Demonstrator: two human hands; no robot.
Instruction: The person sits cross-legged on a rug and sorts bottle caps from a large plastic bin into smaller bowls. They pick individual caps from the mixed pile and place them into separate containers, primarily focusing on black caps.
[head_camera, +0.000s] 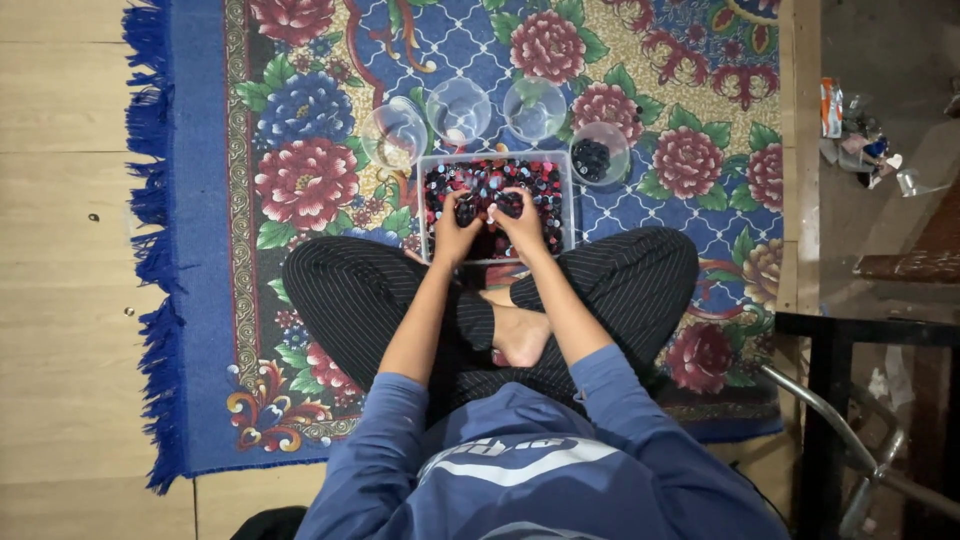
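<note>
1. Person: seated cross-legged on the rug (200, 300), blue long-sleeved top, dark pinstriped trousers, one bare foot showing between the knees; both arms reach forward

2. Left hand (455, 228): in the near part of the tray (428, 200), fingers curled down into the beads (540, 185); grip looks clenched on a few dark beads, though which exactly cannot be told

3. Right hand (520, 220): just beside the left, touching or nearly so, fingers likewise curled into the beads; grip appears clenched on some dark pieces

4. Tray: clear rectangular container on the rug just ahead of the shins, filled with small mixed beads, dark, red and pale

5. Cups beyond the tray, in an arc along its far edge:
   - left cup (393, 137), clear, looks empty
   - second cup (459, 110), clear, looks empty
   - third cup (534, 108), clear, looks empty
   - right cup (598, 154), holding dark beads only

6. Step in hand, as judged: picking dark beads out of the mix; the handful appears gathered but not lifted. The next move calls for a closed carry over the far right edge to the right cup, then loosening above it without spilling

7. Far right: floor clutter and a black frame, well apart
</note>
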